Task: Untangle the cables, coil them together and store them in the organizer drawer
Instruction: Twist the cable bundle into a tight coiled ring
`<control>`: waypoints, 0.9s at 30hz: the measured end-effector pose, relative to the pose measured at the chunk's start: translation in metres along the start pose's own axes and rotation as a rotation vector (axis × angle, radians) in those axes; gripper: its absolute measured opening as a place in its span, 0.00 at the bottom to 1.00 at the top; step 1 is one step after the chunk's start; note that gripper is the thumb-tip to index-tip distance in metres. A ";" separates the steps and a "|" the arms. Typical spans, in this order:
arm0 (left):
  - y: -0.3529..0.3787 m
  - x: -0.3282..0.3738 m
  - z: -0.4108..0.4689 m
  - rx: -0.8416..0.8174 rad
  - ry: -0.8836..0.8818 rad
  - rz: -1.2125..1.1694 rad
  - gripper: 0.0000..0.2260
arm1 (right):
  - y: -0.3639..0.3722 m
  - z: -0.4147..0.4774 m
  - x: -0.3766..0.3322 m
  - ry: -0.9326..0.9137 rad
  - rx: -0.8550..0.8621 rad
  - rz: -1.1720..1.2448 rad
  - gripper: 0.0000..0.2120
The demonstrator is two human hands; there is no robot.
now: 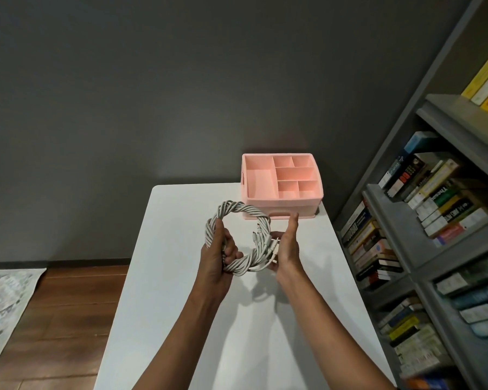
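Several white cables are twisted together into one round coil (244, 211), held up above the white table (181, 291). My left hand (219, 254) grips the coil's lower left side, fingers curled round the bundle. My right hand (286, 246) holds the right side, where the loose plug ends (265, 243) stick out, with its fingers fairly straight and pointing up. The pink organizer (282, 205) stands at the table's far right corner, its top compartments showing nothing inside. Its front drawer (278, 214) looks closed, partly hidden behind the coil and my right hand.
A grey bookshelf (400, 220) full of books runs along the right side, close to the table's edge. A dark grey wall is behind. Wooden floor and a patterned rug (3, 302) lie to the left.
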State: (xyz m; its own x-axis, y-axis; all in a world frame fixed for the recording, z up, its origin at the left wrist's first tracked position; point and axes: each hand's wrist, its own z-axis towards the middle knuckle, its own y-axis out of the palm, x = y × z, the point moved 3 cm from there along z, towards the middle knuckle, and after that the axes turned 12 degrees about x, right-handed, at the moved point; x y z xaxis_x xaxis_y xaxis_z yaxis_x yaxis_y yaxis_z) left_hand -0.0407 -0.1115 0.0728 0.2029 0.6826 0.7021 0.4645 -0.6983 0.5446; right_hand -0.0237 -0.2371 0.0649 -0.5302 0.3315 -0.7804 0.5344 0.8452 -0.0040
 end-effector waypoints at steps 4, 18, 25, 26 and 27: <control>-0.002 0.001 0.004 0.037 0.069 0.029 0.16 | -0.004 -0.004 -0.003 -0.104 0.026 -0.133 0.35; 0.000 0.005 0.006 0.016 0.177 0.050 0.21 | -0.015 -0.027 -0.013 -0.677 -0.175 -0.144 0.07; 0.009 0.012 0.000 -0.067 0.177 -0.005 0.19 | -0.016 -0.027 -0.025 -0.724 -0.181 -0.221 0.08; 0.009 0.013 0.000 -0.078 0.160 -0.035 0.19 | -0.016 -0.026 -0.026 -0.697 -0.190 -0.217 0.08; 0.010 0.013 0.000 -0.096 0.141 -0.064 0.21 | -0.015 -0.025 -0.027 -0.644 -0.213 -0.197 0.07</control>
State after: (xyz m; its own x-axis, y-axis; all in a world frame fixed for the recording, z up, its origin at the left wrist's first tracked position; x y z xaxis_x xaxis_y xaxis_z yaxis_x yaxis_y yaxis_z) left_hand -0.0336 -0.1091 0.0873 0.0493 0.6942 0.7181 0.3866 -0.6762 0.6272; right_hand -0.0340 -0.2485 0.1012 -0.0736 -0.0946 -0.9928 0.2932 0.9494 -0.1122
